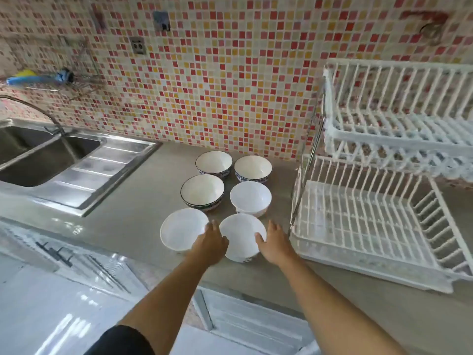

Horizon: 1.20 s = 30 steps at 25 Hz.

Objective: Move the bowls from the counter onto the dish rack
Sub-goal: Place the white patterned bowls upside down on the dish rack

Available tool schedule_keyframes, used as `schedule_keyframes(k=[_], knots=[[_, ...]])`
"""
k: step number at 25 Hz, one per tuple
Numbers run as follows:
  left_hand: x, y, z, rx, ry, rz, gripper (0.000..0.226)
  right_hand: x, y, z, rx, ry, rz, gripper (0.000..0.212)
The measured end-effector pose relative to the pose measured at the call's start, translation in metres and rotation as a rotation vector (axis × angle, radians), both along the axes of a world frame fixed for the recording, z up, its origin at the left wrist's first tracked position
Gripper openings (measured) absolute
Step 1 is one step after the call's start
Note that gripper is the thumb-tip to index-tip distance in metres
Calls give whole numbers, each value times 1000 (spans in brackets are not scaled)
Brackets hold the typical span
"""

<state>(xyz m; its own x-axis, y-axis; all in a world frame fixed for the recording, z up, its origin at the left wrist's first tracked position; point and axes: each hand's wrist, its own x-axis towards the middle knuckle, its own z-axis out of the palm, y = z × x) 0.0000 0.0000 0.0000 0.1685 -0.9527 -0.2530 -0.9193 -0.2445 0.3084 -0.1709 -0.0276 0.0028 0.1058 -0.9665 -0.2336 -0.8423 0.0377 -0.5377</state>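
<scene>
Several bowls stand in two columns on the grey counter (pixel 133 216). Three at the back have blue patterned rims: the back left bowl (pixel 213 163), the back right bowl (pixel 253 168) and the middle left bowl (pixel 202 190). The other three are plain white: the middle right bowl (pixel 250 197), the front left bowl (pixel 182 228) and the front right bowl (pixel 240 238). My left hand (pixel 212 242) presses the front right bowl's left side. My right hand (pixel 276 242) grips its right side, thumb over the rim. The white two-tier dish rack (pixel 363 221) stands empty to the right.
A steel sink (pixel 38 160) with a drainboard and tap lies at the left. A mosaic tile wall runs behind the counter, with a wire shelf (pixel 48 82) holding blue and yellow items. White cabinet fronts run below the counter's front edge.
</scene>
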Motion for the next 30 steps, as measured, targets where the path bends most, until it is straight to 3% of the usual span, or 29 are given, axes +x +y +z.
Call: schedule_keyframes(k=[6,8,11,14,17,22,26,30], knots=[[-11,-20,-32,-12,-154,9,65,7,-11,-38,162,-10,-68,44],[-12,-21,-30,-14,-195,10,73,7,-13,-33,121,-82,-68,41],[-12,-21,7,-101,-84,49,71,1,-12,-8,-20,-181,-57,34],[0,-24,63,-320,189,97,55,0,-13,43,-188,-271,-40,35],[11,-29,127,-649,208,-10,49,8,-21,110,-396,-263,-6,37],[9,-38,230,-1126,477,-59,40,4,-11,231,-780,-286,-48,32],[-14,-39,294,-1031,957,-344,37,-32,-2,292,-962,-378,-96,28],[-43,-52,322,-703,1134,-621,48,-68,-6,308,-864,-660,-106,26]])
